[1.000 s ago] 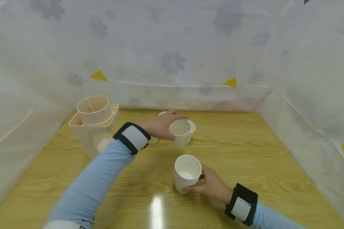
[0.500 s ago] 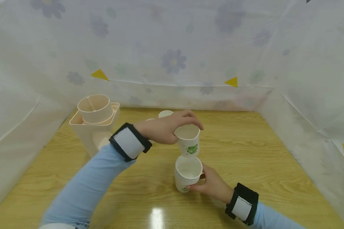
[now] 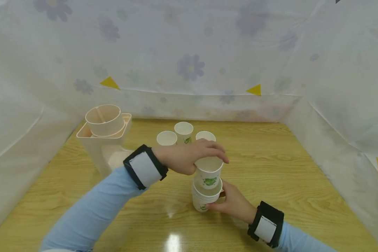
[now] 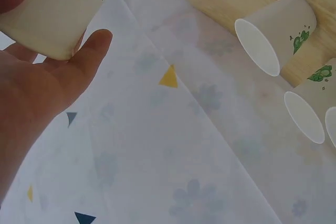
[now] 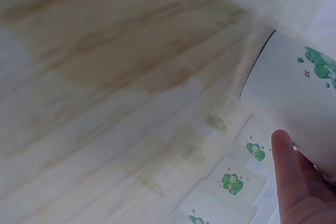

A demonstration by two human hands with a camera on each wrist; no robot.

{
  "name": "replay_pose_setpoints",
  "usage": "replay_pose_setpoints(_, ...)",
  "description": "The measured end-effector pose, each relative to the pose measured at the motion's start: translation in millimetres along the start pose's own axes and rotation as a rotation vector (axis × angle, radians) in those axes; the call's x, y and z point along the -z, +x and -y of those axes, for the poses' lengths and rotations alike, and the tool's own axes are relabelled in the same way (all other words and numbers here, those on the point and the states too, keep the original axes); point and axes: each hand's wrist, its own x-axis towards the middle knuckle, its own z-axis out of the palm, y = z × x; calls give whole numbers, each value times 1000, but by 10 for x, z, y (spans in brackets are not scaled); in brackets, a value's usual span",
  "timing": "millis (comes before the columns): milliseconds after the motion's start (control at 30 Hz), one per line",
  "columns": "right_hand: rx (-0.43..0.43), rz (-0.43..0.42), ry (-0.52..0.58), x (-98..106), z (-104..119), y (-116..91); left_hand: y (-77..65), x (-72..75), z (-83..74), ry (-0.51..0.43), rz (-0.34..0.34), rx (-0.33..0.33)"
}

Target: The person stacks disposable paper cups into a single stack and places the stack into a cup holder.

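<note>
In the head view my left hand [image 3: 187, 155] grips a white paper cup [image 3: 209, 177] with a green print by its rim. The cup's bottom is inside the mouth of a stack of paper cups [image 3: 201, 203], which stands upright on the table. My right hand [image 3: 234, 203] holds that stack from its right side, thumb in front. In the left wrist view, fingers and thumb close round the gripped cup [image 4: 58, 14]. Behind the left hand stand three more paper cups: a left one [image 3: 167, 138], a rear one [image 3: 183, 129] and a right one [image 3: 205, 135], partly hidden by the hand.
A beige plastic container [image 3: 97, 150] with a round open cylinder [image 3: 104, 120] on top stands at the left, partly behind the left forearm. The wooden table [image 3: 271, 168] ends at a pale flowered sheet [image 3: 189, 70] at the back and sides.
My left hand has brought a paper cup from the back cups forward and down into the mouth of the stack. The right hand has stayed round the stack.
</note>
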Motion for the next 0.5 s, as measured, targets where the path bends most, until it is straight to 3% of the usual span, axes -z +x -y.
replay_pose_setpoints(267, 31, 0, -11, 9, -1, -20, 46, -179, -16, 44, 50, 0)
replay_pose_setpoints(500, 31, -1, -4, 6, 0, -17, 60, -272, -33, 88, 101, 44)
